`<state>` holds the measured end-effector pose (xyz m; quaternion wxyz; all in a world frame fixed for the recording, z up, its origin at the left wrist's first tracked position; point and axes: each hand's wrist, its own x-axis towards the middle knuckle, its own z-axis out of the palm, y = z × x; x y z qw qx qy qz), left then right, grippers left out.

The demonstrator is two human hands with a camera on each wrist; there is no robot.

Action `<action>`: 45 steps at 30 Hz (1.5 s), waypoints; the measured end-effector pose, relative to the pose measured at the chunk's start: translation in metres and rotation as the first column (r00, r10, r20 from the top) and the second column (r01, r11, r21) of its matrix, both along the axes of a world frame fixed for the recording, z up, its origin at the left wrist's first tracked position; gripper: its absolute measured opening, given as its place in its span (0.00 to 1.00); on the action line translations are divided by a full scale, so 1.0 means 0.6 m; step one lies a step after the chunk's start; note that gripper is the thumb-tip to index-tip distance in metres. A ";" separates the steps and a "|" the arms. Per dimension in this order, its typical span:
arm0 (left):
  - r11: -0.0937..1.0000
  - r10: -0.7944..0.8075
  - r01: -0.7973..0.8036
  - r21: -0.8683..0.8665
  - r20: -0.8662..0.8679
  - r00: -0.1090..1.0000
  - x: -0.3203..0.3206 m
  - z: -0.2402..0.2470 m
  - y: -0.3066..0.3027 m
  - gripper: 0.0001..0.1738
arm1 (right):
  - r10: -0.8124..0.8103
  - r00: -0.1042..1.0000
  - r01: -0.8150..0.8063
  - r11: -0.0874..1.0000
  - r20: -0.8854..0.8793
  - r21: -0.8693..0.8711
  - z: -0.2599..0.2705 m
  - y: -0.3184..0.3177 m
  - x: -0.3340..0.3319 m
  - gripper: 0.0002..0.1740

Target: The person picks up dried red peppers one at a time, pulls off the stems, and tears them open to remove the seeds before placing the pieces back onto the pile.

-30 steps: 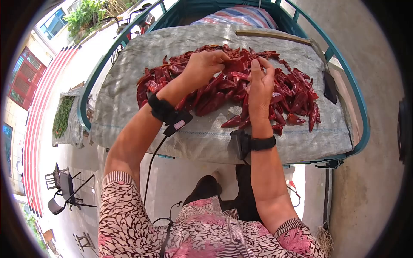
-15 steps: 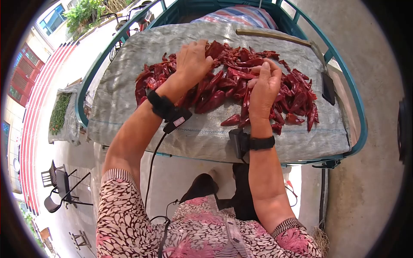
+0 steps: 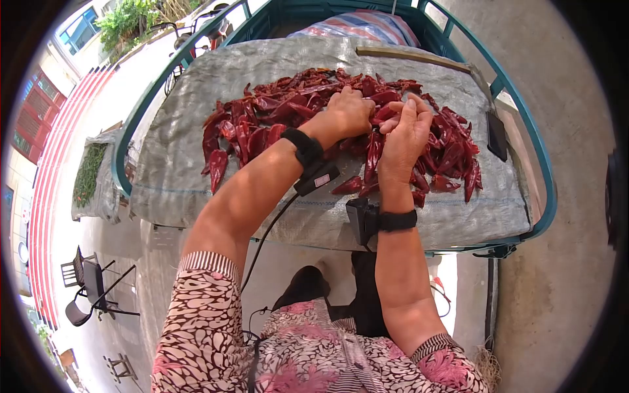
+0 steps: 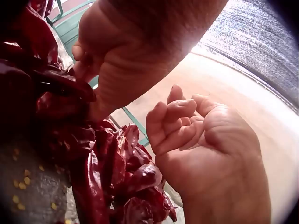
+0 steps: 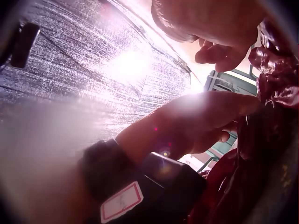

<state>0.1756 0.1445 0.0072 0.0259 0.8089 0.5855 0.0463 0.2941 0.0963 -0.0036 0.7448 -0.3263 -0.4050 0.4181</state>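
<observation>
A broad heap of dried red chili peppers lies on a grey woven sheet. My left hand reaches into the middle of the heap, its fingertips among the peppers. In the right wrist view those fingertips end right at a wrinkled dark red pepper, and I cannot tell whether they grip it. Close beside it, over the heap's right part, is my right hand, thumb raised. The left wrist view shows the right hand with loosely bent fingers and no pepper between them.
Teal rails of a cart surround the sheet. A black phone lies at the right edge, a wooden strip at the back. Pale seeds lie near the peppers. Folding chairs stand on the ground at left.
My left hand first went from beside the right hand to the heap's upper left, then came back right and down to the middle. The right hand has barely moved.
</observation>
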 end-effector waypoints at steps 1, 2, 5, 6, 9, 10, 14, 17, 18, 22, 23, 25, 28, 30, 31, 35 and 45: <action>1.000 0.008 -0.008 -0.013 -0.011 1.000 0.001 0.002 0.000 0.19 | 0.003 1.000 -0.003 1.000 -0.010 -0.003 0.000 0.000 0.000 0.13; 0.999 -0.018 0.018 0.033 0.021 1.000 -0.003 -0.001 0.000 0.18 | 0.007 1.000 -0.007 1.000 -0.018 -0.005 0.001 0.000 0.000 0.13; 0.966 -0.059 0.011 0.259 0.178 0.982 -0.026 -0.014 0.001 0.13 | 0.022 0.999 -0.022 1.000 -0.047 -0.015 0.005 -0.003 0.005 0.14; 0.925 -0.055 -0.055 0.376 0.275 0.960 -0.030 -0.011 -0.005 0.12 | 0.025 0.998 -0.026 0.999 -0.059 -0.020 0.006 -0.005 0.006 0.14; 0.866 -0.201 -0.141 0.480 0.592 0.780 -0.050 0.006 -0.019 0.10 | 0.041 0.999 -0.042 0.997 -0.019 -0.060 0.001 -0.001 0.001 0.15; 0.931 -0.211 -0.114 0.347 0.764 0.610 -0.056 0.016 -0.026 0.11 | 0.043 0.998 -0.038 0.995 0.051 -0.089 -0.001 0.001 -0.003 0.18; 0.996 -0.082 0.004 0.084 0.951 0.299 -0.050 0.074 -0.097 0.12 | 0.267 0.942 -0.213 0.943 0.203 -0.255 0.003 -0.003 -0.008 0.23; 0.996 0.020 0.077 -0.037 0.976 0.219 -0.065 0.073 -0.113 0.10 | 0.344 0.928 -0.318 0.932 0.146 -0.175 -0.018 0.007 -0.008 0.20; 0.992 0.058 0.099 -0.078 0.980 0.192 -0.071 0.073 -0.115 0.09 | 0.310 0.942 -0.294 0.947 0.126 -0.130 -0.016 0.006 -0.009 0.18; 0.994 0.109 -0.023 -0.106 0.957 0.270 -0.096 0.073 -0.111 0.08 | 0.163 0.986 -0.160 0.985 0.040 -0.069 0.001 -0.007 -0.017 0.10; 0.993 0.109 -0.071 -0.094 0.960 0.257 -0.102 0.064 -0.103 0.10 | 0.122 0.992 -0.120 0.989 0.020 -0.084 0.006 -0.011 -0.016 0.09; 0.966 0.095 -0.258 0.019 0.903 0.420 -0.121 0.040 -0.080 0.13 | 0.105 0.995 -0.104 0.990 0.002 -0.094 0.006 -0.012 -0.011 0.10; 0.815 0.139 -0.431 0.388 0.590 0.795 -0.128 0.022 -0.058 0.21 | 0.046 0.998 -0.049 0.995 -0.037 -0.086 0.008 -0.008 -0.006 0.10; 0.731 0.148 -0.357 0.581 0.376 0.915 -0.103 0.011 -0.056 0.25 | 0.023 0.998 -0.028 0.997 -0.059 -0.073 0.009 -0.004 -0.003 0.09; 0.819 0.079 -0.245 0.519 0.322 0.944 -0.100 0.006 -0.048 0.26 | 0.025 0.998 -0.029 0.997 -0.066 -0.067 0.009 -0.003 -0.002 0.09; 0.946 -0.077 0.039 0.322 0.105 0.991 -0.098 -0.040 0.016 0.24 | 0.039 0.996 -0.045 0.996 -0.081 -0.079 0.009 -0.003 -0.001 0.09; 0.915 0.052 0.015 0.404 -0.154 0.987 -0.069 -0.040 0.043 0.10 | 0.047 0.995 -0.054 0.995 -0.086 -0.079 0.019 -0.008 0.012 0.10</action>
